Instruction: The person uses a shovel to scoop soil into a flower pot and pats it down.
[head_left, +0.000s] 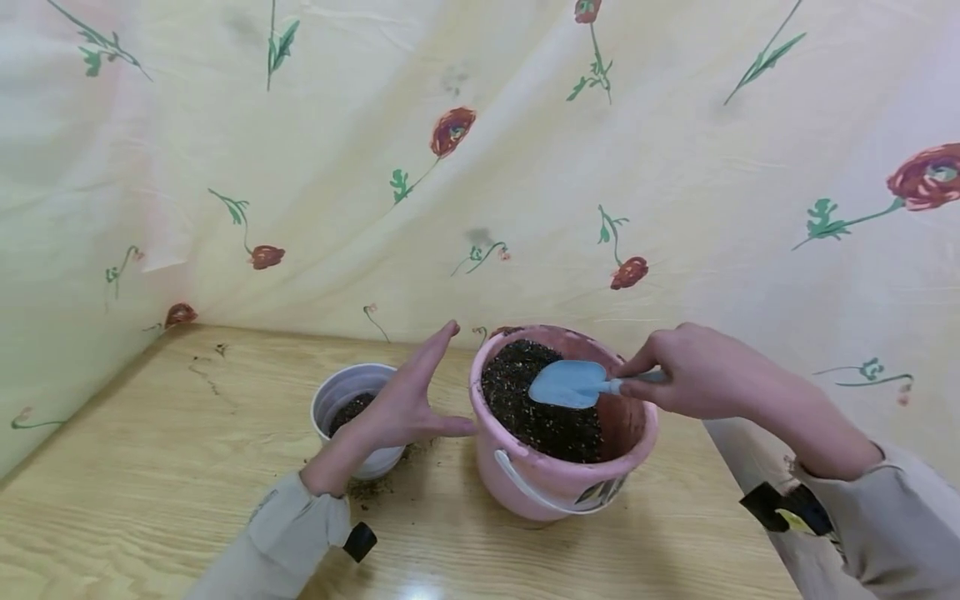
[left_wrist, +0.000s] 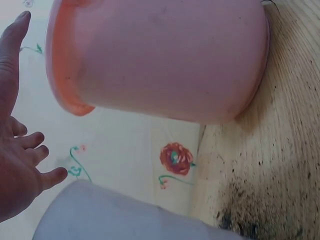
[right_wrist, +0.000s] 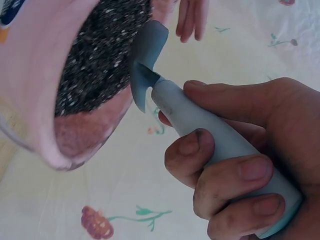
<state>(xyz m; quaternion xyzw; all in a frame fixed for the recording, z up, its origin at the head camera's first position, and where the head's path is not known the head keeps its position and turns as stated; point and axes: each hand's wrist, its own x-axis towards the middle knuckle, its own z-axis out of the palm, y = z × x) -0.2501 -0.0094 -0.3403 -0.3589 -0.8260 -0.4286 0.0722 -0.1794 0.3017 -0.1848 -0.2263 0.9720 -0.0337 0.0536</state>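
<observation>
My right hand [head_left: 693,371] grips the handle of a light blue garden trowel [head_left: 567,385], fingers wrapped round it in the right wrist view. The trowel's blade is over the dark potting soil [head_left: 536,421] inside a pink bucket [head_left: 491,479]. The soil lies heaped toward the bucket's left side, and bare inner wall shows at the right. My left hand [head_left: 405,404] is held between the bucket and a white plant pot [head_left: 330,385], thumb and fingers spread, holding nothing. Some soil [head_left: 350,410] sits in the pot, partly hidden behind that hand.
Spilled soil [head_left: 371,490] is scattered around the pot's base on the wooden table [head_left: 150,517]. A flower-patterned cloth [head_left: 337,167] hangs behind the bucket and along the left side. The bucket's white handle [head_left: 525,490] hangs down its front.
</observation>
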